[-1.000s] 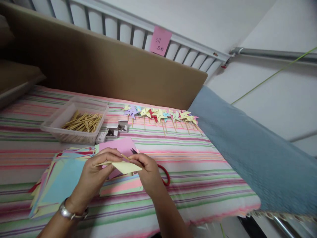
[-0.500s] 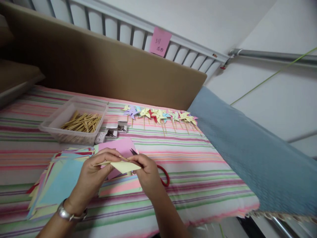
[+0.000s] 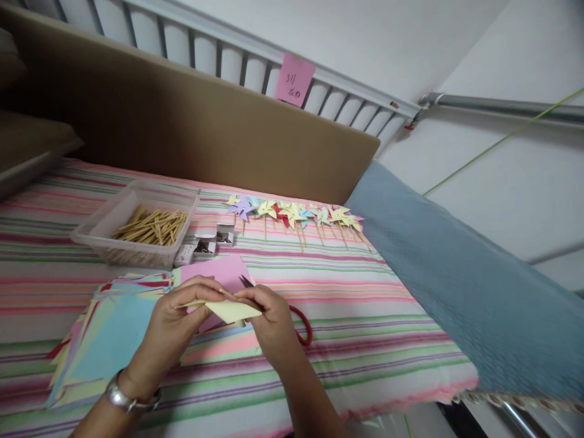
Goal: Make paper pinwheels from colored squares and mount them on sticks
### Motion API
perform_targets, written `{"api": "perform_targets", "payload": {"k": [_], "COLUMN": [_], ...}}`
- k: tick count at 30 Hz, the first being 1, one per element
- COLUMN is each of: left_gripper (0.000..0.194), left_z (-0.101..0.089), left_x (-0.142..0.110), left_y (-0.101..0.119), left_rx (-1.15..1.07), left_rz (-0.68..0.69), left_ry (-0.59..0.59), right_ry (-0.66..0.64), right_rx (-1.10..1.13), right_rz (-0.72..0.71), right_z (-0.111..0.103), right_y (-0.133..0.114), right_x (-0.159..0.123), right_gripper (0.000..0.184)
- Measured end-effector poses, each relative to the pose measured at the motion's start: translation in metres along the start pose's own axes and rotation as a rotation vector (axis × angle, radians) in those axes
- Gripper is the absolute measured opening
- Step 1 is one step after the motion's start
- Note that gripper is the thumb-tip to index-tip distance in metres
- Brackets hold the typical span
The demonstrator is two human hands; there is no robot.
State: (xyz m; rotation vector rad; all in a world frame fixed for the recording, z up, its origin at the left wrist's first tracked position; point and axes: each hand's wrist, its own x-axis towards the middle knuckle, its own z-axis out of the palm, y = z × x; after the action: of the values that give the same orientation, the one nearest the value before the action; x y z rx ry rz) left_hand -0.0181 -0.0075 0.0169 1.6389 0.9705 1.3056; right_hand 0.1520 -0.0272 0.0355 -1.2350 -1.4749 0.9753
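Observation:
A pale yellow folded paper pinwheel (image 3: 230, 311) is held low over the table between both hands. My left hand (image 3: 180, 313) is closed, pinching the pinwheel's left side between thumb and fingers. My right hand (image 3: 271, 313) is closed at its right side, around a thin wooden stick (image 3: 228, 294) whose tip points toward the left fingers. How the stick meets the paper is hidden by the fingers. Scissors with a red handle (image 3: 306, 328) lie under the right hand, their dark blades showing beyond the fingers. Pink paper (image 3: 225, 267) lies below the hands.
A clear plastic box (image 3: 93, 234) of wooden sticks stands at the left, beside small boxes of dark pins (image 3: 205, 246). Stacked coloured paper (image 3: 114, 334) lies left of the hands. Finished pinwheels (image 3: 292, 213) lie in a row before a cardboard panel (image 3: 205, 134).
The yellow paper has shifted and tilted very slightly between the fingers. Both hands keep their grip in nearly the same place.

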Motion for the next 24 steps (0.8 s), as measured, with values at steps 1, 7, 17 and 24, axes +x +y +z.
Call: {"api": "perform_targets", "payload": {"k": [1, 7, 17, 24], "left_gripper": [0.009, 0.009, 0.010, 0.011], "left_z": [0.0000, 0.0007, 0.0016, 0.0025], "left_x": [0.0000, 0.0004, 0.0006, 0.0010], "left_y": [0.0001, 0.0020, 0.0052, 0.0080], "left_rx": [0.003, -0.009, -0.052, -0.012], "left_rz": [0.000, -0.015, -0.049, -0.078], "left_ry": [0.002, 0.012, -0.017, -0.018], "right_ry": [0.001, 0.006, -0.001, 0.042], "right_rx": [-0.001, -0.018, -0.077, -0.069], "right_rz": [-0.003, -0.011, -0.048, -0.089], "right_z": [0.0001, -0.0006, -0.0014, 0.0001], "right_y": [-0.0003, -0.0017, 0.0007, 0.0078], "right_x": [-0.0001, -0.0007, -0.0011, -0.0012], "right_gripper": [0.021, 0.022, 0.030, 0.026]}}
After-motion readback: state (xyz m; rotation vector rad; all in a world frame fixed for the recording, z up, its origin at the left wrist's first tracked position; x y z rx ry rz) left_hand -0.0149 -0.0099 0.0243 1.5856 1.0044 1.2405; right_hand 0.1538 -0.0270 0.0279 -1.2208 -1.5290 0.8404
